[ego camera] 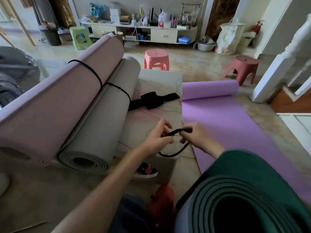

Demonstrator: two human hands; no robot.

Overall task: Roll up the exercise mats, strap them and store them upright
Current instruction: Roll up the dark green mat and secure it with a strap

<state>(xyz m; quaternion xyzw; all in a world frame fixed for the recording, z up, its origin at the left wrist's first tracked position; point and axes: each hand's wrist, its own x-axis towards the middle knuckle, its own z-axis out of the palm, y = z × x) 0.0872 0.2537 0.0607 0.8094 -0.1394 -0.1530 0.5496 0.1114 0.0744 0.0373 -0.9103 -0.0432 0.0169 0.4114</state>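
Observation:
A black strap loop (175,153) hangs between my hands over a low pale table (161,79). My left hand (157,137) pinches one end of it and my right hand (196,136) grips the other. A rolled green mat (252,187) stands close at the lower right, tucked under my right arm. On the left lie a rolled pink mat (55,106) and a rolled grey mat (101,118), each with a black strap round it. A purple mat (223,125) lies on the floor, rolled only at its far end. More black straps (151,100) rest on the table.
A pink stool (156,59) and a red stool (242,68) stand on the floor beyond the mats. A green stool (80,37) and a cluttered low cabinet (139,31) line the back wall. A doorway frame (276,73) is at the right.

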